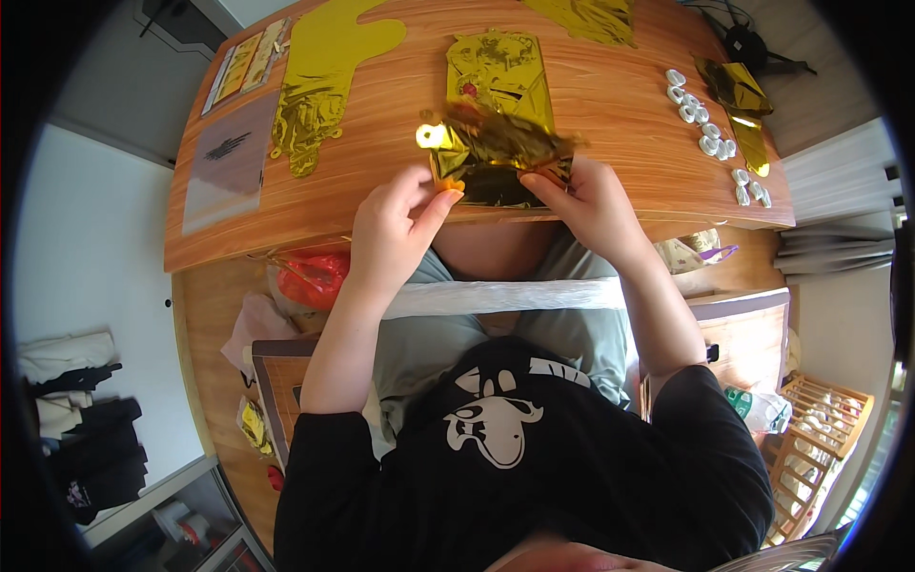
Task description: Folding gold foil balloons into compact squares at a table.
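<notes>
A crinkled sheet of gold foil (491, 186), which looks like a deflated foil balloon, is held at the table's near edge. My left hand (393, 227) pinches its left side between thumb and fingers. On the opposite side my right hand (593, 212) grips it with the thumb on top, its other fingers mostly hidden behind the foil. The foil's upper part is folded over and blurred by motion. Just beyond lies a flat gold foil piece (519, 71) with a small red spot, partly covered by the held one.
More gold foil lies at the left (319, 71), far edge (596, 19) and right (739, 91) of the wooden table (400, 124). Several white ribbon rolls (708, 146) sit at the right. A translucent sheet (229, 176) lies at the left. A red bag (313, 281) is below the edge.
</notes>
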A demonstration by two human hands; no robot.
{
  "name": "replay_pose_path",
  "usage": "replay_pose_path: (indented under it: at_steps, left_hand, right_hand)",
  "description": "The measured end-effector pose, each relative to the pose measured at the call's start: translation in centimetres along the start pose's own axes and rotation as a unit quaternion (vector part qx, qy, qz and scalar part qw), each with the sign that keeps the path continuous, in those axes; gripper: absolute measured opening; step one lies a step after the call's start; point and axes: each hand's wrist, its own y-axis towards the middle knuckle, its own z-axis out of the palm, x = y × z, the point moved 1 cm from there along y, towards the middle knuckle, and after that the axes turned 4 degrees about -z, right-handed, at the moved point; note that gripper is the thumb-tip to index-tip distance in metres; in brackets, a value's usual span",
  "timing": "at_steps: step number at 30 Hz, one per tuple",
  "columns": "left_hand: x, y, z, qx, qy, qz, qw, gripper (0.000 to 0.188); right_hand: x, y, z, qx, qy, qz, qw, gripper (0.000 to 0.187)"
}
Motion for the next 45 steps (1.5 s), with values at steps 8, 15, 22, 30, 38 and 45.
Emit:
replay_pose_path:
  at_steps: [8,15,22,30,38,45]
  left_hand:
    - [-1.4,0.6,-0.2,0.008,-0.037,-0.053,0.998,0.071]
    - [-2.0,0.7,-0.4,0.036,-0.026,-0.061,0.997,0.095]
    - [-1.3,0.8,-0.9,0.069,0.024,-0.055,0.996,0.104]
    - [-0.8,0.1,-0.8,-0.019,0.082,0.124,0.989,0.083]
    - [1.4,-2.3,-0.1,-0.06,0.342,0.315,0.883,0.024]
    - [2.9,-2.4,0.0,-0.09,0.289,0.326,0.895,0.023]
  right_hand:
    - [-0.4,1.1,1.0,-0.081,0.055,-0.017,0.995,0.025]
    - [-0.2,1.1,1.2,-0.09,0.04,-0.012,0.995,0.025]
    - [-0.2,1.3,1.4,-0.105,0.016,-0.019,0.994,0.026]
    - [0.6,1.5,1.4,-0.124,-0.008,-0.012,0.992,0.027]
    - [0.7,1.4,1.7,-0.152,-0.003,-0.028,0.988,0.025]
    - [1.4,1.3,1.6,-0.147,-0.012,-0.01,0.989,0.028]
